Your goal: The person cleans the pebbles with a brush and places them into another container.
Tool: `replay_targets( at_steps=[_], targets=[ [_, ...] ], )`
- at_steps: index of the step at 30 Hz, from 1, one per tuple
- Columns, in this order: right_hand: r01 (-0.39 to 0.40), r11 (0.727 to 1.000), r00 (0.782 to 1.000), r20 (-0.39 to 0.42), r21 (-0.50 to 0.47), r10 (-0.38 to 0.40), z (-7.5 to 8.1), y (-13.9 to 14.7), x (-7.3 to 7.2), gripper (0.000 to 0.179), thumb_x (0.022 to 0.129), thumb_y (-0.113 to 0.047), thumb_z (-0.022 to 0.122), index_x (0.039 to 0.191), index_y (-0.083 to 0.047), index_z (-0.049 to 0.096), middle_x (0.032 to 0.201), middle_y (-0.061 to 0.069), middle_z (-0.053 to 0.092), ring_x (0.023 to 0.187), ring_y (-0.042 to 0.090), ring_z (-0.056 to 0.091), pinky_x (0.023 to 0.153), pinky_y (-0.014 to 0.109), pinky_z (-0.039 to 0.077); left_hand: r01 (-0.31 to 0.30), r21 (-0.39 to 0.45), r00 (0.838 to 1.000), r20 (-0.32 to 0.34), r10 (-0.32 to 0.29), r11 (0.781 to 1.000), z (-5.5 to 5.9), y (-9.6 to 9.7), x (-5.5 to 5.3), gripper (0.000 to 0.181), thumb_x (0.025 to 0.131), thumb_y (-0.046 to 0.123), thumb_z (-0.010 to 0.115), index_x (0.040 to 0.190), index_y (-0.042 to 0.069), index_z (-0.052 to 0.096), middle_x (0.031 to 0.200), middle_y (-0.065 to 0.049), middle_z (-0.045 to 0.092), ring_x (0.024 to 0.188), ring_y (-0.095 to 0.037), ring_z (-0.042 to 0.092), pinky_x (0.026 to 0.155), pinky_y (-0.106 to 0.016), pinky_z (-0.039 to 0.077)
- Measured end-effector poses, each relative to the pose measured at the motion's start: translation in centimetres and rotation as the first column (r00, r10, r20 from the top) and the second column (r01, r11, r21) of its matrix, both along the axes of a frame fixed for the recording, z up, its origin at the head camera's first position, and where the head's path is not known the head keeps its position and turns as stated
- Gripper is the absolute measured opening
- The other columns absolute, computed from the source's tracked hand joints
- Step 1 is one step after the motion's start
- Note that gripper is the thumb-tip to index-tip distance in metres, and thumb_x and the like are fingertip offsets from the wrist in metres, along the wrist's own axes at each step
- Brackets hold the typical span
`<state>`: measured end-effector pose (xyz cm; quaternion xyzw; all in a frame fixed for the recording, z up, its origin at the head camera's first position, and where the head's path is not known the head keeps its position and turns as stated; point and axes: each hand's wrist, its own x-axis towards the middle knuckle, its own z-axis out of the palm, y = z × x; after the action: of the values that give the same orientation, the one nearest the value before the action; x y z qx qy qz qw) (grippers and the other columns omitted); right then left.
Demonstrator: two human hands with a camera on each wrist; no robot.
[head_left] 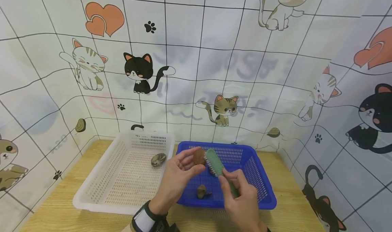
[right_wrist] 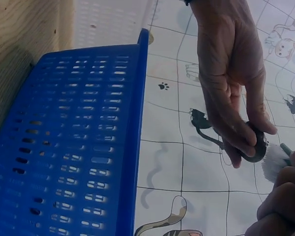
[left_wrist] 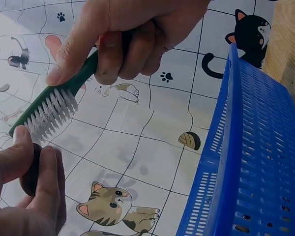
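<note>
My left hand (head_left: 176, 177) pinches a reddish-brown stone (head_left: 199, 156) between thumb and fingers, above the blue basket (head_left: 266, 191). In my right hand (head_left: 243, 199) is a green scrub brush (head_left: 215, 162), gripped by its handle. Its white bristles (left_wrist: 51, 113) face the stone and meet it or come very close to it. Seen from the right wrist, the stone (right_wrist: 255, 142) looks dark and rounded, with the bristles (right_wrist: 274, 162) right beside it. Below the hands, a few small stones (head_left: 201, 192) lie in the blue basket, one partly hidden behind the brush.
To the left stands a white plastic basket (head_left: 101, 177) holding one greenish-grey patterned stone (head_left: 158, 160). Both baskets rest on a wooden table (head_left: 294, 191). A cat-print sheet (head_left: 183, 65) with grid lines hangs behind and at both sides.
</note>
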<state>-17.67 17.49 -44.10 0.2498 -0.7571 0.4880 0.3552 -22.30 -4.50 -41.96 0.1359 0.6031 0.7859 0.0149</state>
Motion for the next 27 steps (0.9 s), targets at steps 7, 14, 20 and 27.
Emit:
replay_targets(
  at_steps=[7, 14, 20, 27],
  targets=[
    [0.05, 0.998, 0.996, -0.08, 0.039, -0.046, -0.3, 0.3, -0.3, 0.027, 0.093, 0.019, 0.082, 0.105, -0.002, 0.07, 0.102, 0.029, 0.087, 0.056, -0.016, 0.037, 0.043, 0.006, 0.035, 0.112, 0.104, 0.993, 0.03, -0.115, 0.988, -0.1, -0.2, -0.2, 0.065, 0.108, -0.004, 0.078, 0.169, -0.005, 0.054, 0.165, -0.035, 0.063, 0.126, -0.019, 0.085, 0.109, -0.036, 0.07],
    [0.019, 0.998, 0.996, -0.083, 0.065, -0.014, 0.1, 0.2, 0.0, 0.028, 0.092, 0.019, 0.083, 0.104, -0.003, 0.07, 0.07, 0.009, 0.078, 0.055, -0.013, 0.049, 0.045, 0.006, 0.039, 0.149, 0.114, 0.989, -0.019, -0.148, 0.982, -0.1, -0.3, 0.0, 0.062, 0.109, 0.005, 0.08, 0.166, -0.003, 0.058, 0.153, -0.019, 0.077, 0.124, -0.018, 0.085, 0.11, -0.04, 0.07],
    [-0.038, 0.994, 0.995, -0.089, 0.102, 0.048, 0.8, 0.1, 0.0, 0.03, 0.092, 0.019, 0.083, 0.107, -0.004, 0.07, 0.059, -0.006, 0.06, 0.058, -0.016, 0.037, 0.046, 0.003, 0.035, 0.218, 0.088, 0.974, -0.078, -0.212, 0.972, -0.5, -0.4, -0.1, 0.067, 0.107, 0.017, 0.085, 0.165, -0.005, 0.058, 0.134, 0.002, 0.08, 0.116, -0.014, 0.084, 0.109, -0.038, 0.072],
    [0.013, 0.993, 0.999, -0.031, 0.116, -0.01, 1.6, 0.4, -0.4, 0.023, 0.1, 0.013, 0.081, 0.108, -0.006, 0.071, 0.061, -0.009, 0.064, 0.06, -0.018, 0.027, 0.046, 0.002, 0.028, 0.284, 0.121, 0.956, -0.111, -0.271, 0.951, -0.5, -0.2, 0.0, 0.07, 0.108, 0.021, 0.084, 0.165, -0.008, 0.055, 0.141, -0.005, 0.076, 0.12, -0.017, 0.083, 0.109, -0.04, 0.072]
  ],
)
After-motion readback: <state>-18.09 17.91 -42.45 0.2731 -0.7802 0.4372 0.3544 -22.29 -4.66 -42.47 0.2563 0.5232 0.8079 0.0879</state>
